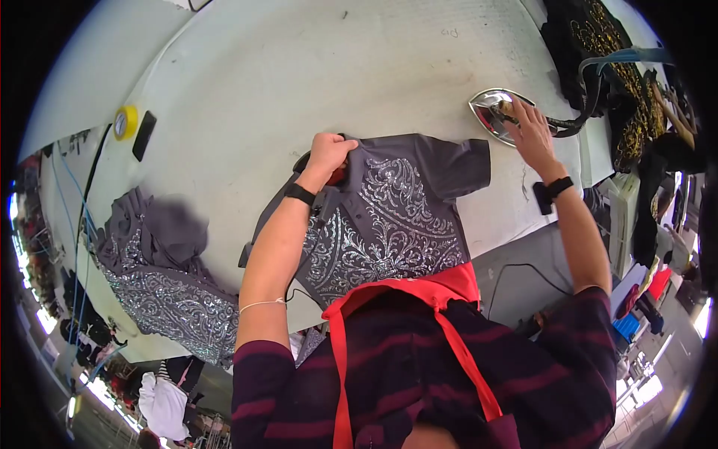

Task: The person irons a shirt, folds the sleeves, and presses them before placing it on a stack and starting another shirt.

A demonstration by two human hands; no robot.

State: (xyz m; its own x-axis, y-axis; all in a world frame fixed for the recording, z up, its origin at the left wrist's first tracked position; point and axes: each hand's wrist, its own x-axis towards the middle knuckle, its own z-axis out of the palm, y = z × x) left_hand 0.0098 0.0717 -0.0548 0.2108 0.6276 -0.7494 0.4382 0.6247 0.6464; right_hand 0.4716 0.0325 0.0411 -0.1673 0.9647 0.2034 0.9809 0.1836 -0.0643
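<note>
A dark grey short-sleeved shirt point(387, 219) with silvery sequin patterns lies spread on the pale table before me. My left hand point(332, 152) grips it at the collar, fingers closed on the cloth. To the right, an electric iron point(493, 115) with a shiny metal plate rests near the shirt's sleeve. My right hand point(529, 128) is over the iron's handle end, fingers extended; whether it grasps the handle is not clear. A dark hose or cord runs from the iron to the right.
A heap of grey sequined garments point(168, 297) lies at the left table edge. Farther back are a yellow tape roll point(125, 123) and a black flat object point(145, 136). Black cloth with gold decoration point(631, 101) is at the far right. People are visible beyond the table point(404, 67).
</note>
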